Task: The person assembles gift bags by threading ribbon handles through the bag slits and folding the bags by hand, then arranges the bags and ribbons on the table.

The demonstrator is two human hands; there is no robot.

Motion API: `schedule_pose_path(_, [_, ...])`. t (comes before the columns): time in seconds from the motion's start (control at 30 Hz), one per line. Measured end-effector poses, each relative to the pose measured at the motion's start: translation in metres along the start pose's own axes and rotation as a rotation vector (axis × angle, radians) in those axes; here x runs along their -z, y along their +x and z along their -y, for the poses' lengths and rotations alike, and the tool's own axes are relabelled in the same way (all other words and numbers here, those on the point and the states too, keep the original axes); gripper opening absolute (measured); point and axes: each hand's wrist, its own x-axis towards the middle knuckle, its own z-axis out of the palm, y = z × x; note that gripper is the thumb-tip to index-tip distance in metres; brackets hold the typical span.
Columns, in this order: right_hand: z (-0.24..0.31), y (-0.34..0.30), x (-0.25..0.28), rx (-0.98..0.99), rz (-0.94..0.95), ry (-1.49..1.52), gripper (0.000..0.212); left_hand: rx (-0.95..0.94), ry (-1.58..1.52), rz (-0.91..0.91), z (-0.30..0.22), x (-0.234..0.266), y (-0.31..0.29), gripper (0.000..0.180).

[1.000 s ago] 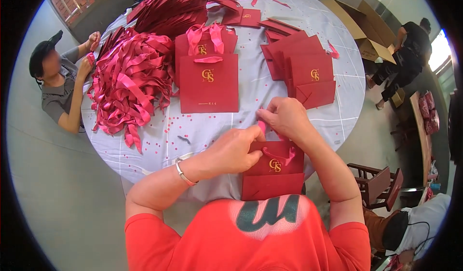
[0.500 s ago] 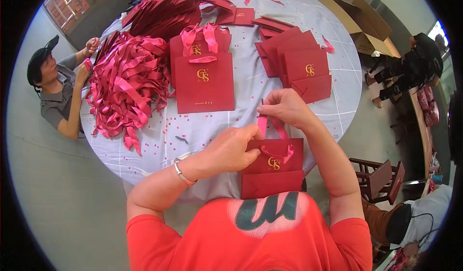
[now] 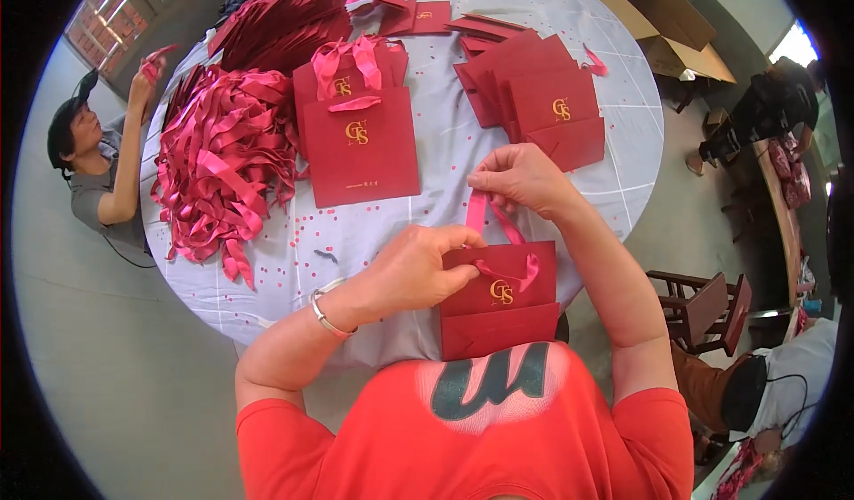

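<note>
The tabletop [image 3: 627, 144] is heaped with ribbons [image 3: 222, 162] by its left edge; at the near edge, a red bag [image 3: 500, 297] is pinched in fingers of the left hand [image 3: 422, 267], a pink ribbon [image 3: 477, 213] (looped) by fingertips of the right hand [image 3: 523, 180].

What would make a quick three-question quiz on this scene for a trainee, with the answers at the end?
1. True or false: the left hand grips the lower edge of the small red bag.
2. Fill in: the right hand holds a ____ above the bag.
3. Multiple choice: the open cardboard box is A) left of, B) right of, C) underneath the round table, as pictured.

Key: 1. False; it pinches the top edge, near the left corner. 2. Pink ribbon. 3. B.
</note>
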Motion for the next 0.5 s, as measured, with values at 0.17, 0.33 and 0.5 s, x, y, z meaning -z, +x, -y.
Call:
schedule_pose_path(0.17, [0.001,-0.002,-0.004,0.02,-0.077,-0.102,0.019,-0.095,0.033,-0.036,0.006,-0.004,0.002,0.025])
schedule_pose_path(0.33, [0.006,0.003,-0.011,0.097,-0.166,-0.335,0.02,-0.007,-0.048,0.022,0.006,-0.002,0.001,0.029])
schedule_pose_path(0.5, [0.002,0.031,-0.011,0.421,-0.363,-0.743,0.019,0.001,0.043,0.016,0.005,-0.004,0.004,0.029])
